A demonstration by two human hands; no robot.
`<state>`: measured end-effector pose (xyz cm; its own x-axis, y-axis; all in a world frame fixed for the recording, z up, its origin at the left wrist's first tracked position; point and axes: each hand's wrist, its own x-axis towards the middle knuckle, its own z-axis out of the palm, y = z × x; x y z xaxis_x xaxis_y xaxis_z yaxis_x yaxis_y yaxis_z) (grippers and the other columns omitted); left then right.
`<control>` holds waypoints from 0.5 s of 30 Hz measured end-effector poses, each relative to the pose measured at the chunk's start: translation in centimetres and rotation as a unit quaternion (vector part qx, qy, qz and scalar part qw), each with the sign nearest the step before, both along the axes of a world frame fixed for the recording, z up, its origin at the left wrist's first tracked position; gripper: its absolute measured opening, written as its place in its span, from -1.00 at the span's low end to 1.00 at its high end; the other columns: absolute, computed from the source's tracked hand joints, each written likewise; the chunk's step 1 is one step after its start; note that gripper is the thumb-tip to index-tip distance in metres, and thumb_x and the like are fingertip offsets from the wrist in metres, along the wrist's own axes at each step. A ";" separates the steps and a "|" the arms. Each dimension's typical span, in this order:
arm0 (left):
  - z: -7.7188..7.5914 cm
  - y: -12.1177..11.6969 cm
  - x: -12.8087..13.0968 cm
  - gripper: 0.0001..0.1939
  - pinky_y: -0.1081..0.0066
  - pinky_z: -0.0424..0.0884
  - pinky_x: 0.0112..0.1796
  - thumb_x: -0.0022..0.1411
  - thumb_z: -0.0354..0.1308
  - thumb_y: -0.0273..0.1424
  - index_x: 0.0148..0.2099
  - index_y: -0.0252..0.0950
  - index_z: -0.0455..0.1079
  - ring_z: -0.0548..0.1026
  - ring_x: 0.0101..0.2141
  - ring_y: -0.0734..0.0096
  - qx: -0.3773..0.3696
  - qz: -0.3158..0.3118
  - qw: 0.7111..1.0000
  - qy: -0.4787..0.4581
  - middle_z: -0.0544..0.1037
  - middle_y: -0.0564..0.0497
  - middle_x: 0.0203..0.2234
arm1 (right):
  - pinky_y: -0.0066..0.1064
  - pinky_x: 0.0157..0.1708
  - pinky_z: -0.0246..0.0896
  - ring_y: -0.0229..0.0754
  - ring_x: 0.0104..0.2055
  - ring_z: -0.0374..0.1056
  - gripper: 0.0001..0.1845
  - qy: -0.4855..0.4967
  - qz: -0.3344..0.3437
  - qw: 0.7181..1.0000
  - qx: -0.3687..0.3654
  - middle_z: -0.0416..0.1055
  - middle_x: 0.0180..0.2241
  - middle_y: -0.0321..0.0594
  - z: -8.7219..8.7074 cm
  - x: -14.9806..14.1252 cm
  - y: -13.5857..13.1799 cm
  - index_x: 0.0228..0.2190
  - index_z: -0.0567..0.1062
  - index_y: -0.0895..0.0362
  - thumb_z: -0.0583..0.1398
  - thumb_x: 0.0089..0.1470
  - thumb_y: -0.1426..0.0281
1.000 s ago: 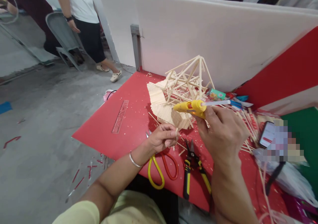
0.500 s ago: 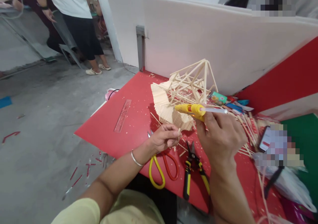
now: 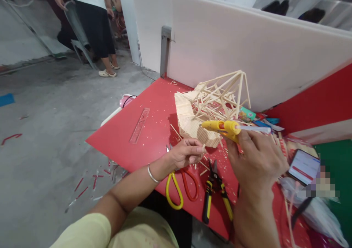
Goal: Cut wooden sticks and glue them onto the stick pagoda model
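My right hand (image 3: pixel 254 156) is wrapped round a yellow hot glue gun (image 3: pixel 221 127), whose nozzle points left over a wooden stick model (image 3: pixel 209 129). A whitish glue stick (image 3: pixel 255 129) juts from the back of the gun. The model has a flat base of sticks laid side by side and an open frame of sticks (image 3: pixel 239 90) rising behind. Closer to me, my left hand (image 3: pixel 187 153) pinches a short piece of wooden stick (image 3: pixel 204 146) between thumb and fingers. Below it lie scissors (image 3: pixel 174 193) with one yellow and one red handle.
Black-and-yellow cutters (image 3: pixel 213 189) lie near the front edge of the red table (image 3: pixel 115 138). A clear ruler (image 3: pixel 139 125) is at left. At right are a phone (image 3: pixel 304 166) and a plastic bag (image 3: pixel 316 207). A white panel (image 3: pixel 220 43) stands behind; a person (image 3: pixel 90 24) stands beyond.
The view has shifted a little, so the table and model sit slightly further right. The glue gun has moved slightly right and down in the picture. Both hands keep their holds.
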<state>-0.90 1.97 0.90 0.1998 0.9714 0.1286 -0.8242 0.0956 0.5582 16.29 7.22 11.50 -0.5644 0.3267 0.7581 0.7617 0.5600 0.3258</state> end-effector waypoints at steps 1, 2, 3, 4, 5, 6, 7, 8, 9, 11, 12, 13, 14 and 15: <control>0.0 0.0 0.0 -0.78 0.56 0.11 -0.62 0.03 0.44 -0.35 -0.39 -0.36 0.49 0.19 -0.77 0.65 -0.002 0.002 1.000 0.002 0.30 0.16 -0.82 | -0.34 -0.30 0.15 -0.14 -0.31 0.38 -0.80 -0.006 0.003 1.000 -0.009 0.56 -0.29 -0.16 0.1 0.0 -0.1 -0.16 0.50 0.09 0.22 0.17 0.31; 0.1 0.0 0.0 -0.77 0.56 0.11 -0.62 0.01 0.44 -0.34 -0.39 -0.36 0.49 0.19 -0.77 0.65 -0.007 0.003 1.000 0.006 0.29 0.16 -0.83 | -0.33 -0.30 0.16 -0.13 -0.31 0.39 -0.79 -0.009 0.006 1.000 -0.015 0.56 -0.28 -0.15 0.2 0.0 -0.2 -0.15 0.50 0.09 0.22 0.17 0.31; 0.1 0.0 0.0 -0.75 0.56 0.10 -0.63 0.00 0.45 -0.32 -0.40 -0.36 0.49 0.19 -0.77 0.64 -0.011 0.003 1.000 0.009 0.29 0.16 -0.83 | -0.33 -0.29 0.17 -0.12 -0.30 0.40 -0.79 -0.007 0.009 1.000 -0.018 0.56 -0.27 -0.14 0.3 0.0 -0.2 -0.15 0.50 0.09 0.22 0.17 0.31; 0.2 0.0 0.1 -0.74 0.56 0.10 -0.63 -0.01 0.46 -0.32 -0.41 -0.36 0.48 0.20 -0.77 0.64 -0.015 0.003 1.000 0.012 0.29 0.16 -0.83 | -0.33 -0.29 0.17 -0.11 -0.30 0.41 -0.79 -0.002 0.009 1.000 -0.017 0.56 -0.27 -0.14 0.3 -0.1 -0.2 -0.15 0.50 0.09 0.22 0.17 0.31; 0.2 0.0 0.1 -0.74 0.56 0.09 -0.63 -0.02 0.46 -0.31 -0.41 -0.36 0.48 0.20 -0.77 0.64 -0.018 0.003 1.000 0.014 0.29 0.16 -0.83 | -0.32 -0.29 0.17 -0.11 -0.30 0.41 -0.80 0.005 0.010 1.000 -0.012 0.56 -0.28 -0.15 0.3 -0.2 -0.2 -0.15 0.51 0.08 0.23 0.17 0.31; 0.3 0.0 0.1 -0.74 0.56 0.09 -0.63 -0.02 0.46 -0.31 -0.41 -0.36 0.48 0.20 -0.77 0.64 -0.020 0.002 1.000 0.014 0.29 0.16 -0.82 | -0.33 -0.29 0.16 -0.11 -0.30 0.41 -0.80 0.013 0.009 1.000 -0.005 0.56 -0.29 -0.15 0.2 -0.3 -0.1 -0.16 0.51 0.08 0.23 0.16 0.32; 0.3 0.0 0.1 -0.73 0.56 0.09 -0.64 -0.03 0.46 -0.31 -0.41 -0.36 0.48 0.19 -0.77 0.64 -0.021 0.002 1.000 0.014 0.29 0.16 -0.82 | -0.33 -0.29 0.15 -0.12 -0.31 0.40 -0.80 0.017 0.009 1.000 0.002 0.55 -0.31 -0.16 0.1 -0.5 0.0 -0.17 0.51 0.08 0.24 0.15 0.32; 0.2 0.0 0.2 -0.73 0.56 0.08 -0.64 -0.03 0.46 -0.31 -0.41 -0.35 0.48 0.18 -0.77 0.64 -0.022 0.001 1.000 0.014 0.29 0.17 -0.82 | -0.33 -0.30 0.15 -0.14 -0.31 0.39 -0.79 0.022 0.009 1.000 0.008 0.55 -0.32 -0.17 0.0 -0.6 0.2 -0.17 0.52 0.09 0.26 0.14 0.32; 0.2 0.0 0.2 -0.74 0.56 0.08 -0.64 -0.03 0.46 -0.31 -0.41 -0.35 0.48 0.18 -0.77 0.64 -0.022 0.001 1.000 0.015 0.29 0.17 -0.82 | -0.33 -0.30 0.14 -0.15 -0.33 0.38 -0.79 0.027 0.009 0.999 0.014 0.54 -0.34 -0.19 -0.2 -0.7 0.3 -0.18 0.52 0.10 0.27 0.12 0.32; 0.0 0.0 0.2 -0.74 0.56 0.09 -0.63 -0.02 0.46 -0.32 -0.41 -0.36 0.48 0.18 -0.77 0.65 -0.021 0.000 1.000 0.017 0.29 0.17 -0.82 | -0.33 -0.31 0.11 -0.17 -0.35 0.36 -0.77 0.033 0.007 0.999 0.023 0.52 -0.37 -0.20 -0.5 -0.7 0.6 -0.18 0.53 0.12 0.29 0.10 0.32; 0.0 0.1 0.2 -0.75 0.56 0.10 -0.62 0.00 0.45 -0.32 -0.40 -0.36 0.48 0.18 -0.76 0.65 -0.018 -0.001 1.000 0.017 0.30 0.17 -0.82 | -0.33 -0.31 0.10 -0.17 -0.35 0.35 -0.77 0.035 0.005 0.999 0.023 0.52 -0.38 -0.20 -0.6 -0.7 0.7 -0.18 0.54 0.12 0.29 0.09 0.32; -0.1 0.1 0.2 -0.75 0.55 0.10 -0.62 0.01 0.44 -0.32 -0.40 -0.36 0.47 0.18 -0.76 0.65 -0.015 -0.002 1.000 0.017 0.30 0.17 -0.82 | -0.33 -0.31 0.09 -0.17 -0.35 0.35 -0.78 0.038 0.006 0.999 0.022 0.52 -0.38 -0.20 -0.7 -0.6 0.7 -0.19 0.54 0.11 0.28 0.10 0.32; -0.2 0.1 0.2 -0.76 0.55 0.10 -0.62 0.02 0.44 -0.33 -0.39 -0.36 0.48 0.18 -0.76 0.65 -0.011 -0.002 1.000 0.015 0.30 0.17 -0.81 | -0.33 -0.31 0.08 -0.17 -0.35 0.35 -0.78 0.039 0.008 0.999 0.019 0.52 -0.37 -0.19 -0.7 -0.6 0.7 -0.18 0.54 0.11 0.27 0.10 0.33; -0.2 0.1 0.2 -0.77 0.55 0.10 -0.62 0.03 0.43 -0.34 -0.39 -0.36 0.48 0.17 -0.76 0.65 -0.007 -0.002 1.000 0.012 0.30 0.17 -0.81 | -0.33 -0.30 0.08 -0.18 -0.34 0.35 -0.79 0.039 0.013 0.999 0.014 0.53 -0.36 -0.19 -0.7 -0.5 0.7 -0.18 0.54 0.11 0.27 0.11 0.34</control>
<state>-0.75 2.05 0.73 0.2059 0.9723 0.1103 -0.8103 0.1062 0.5764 15.79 7.94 10.81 -0.5114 0.2910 0.8086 0.7705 0.5719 0.2815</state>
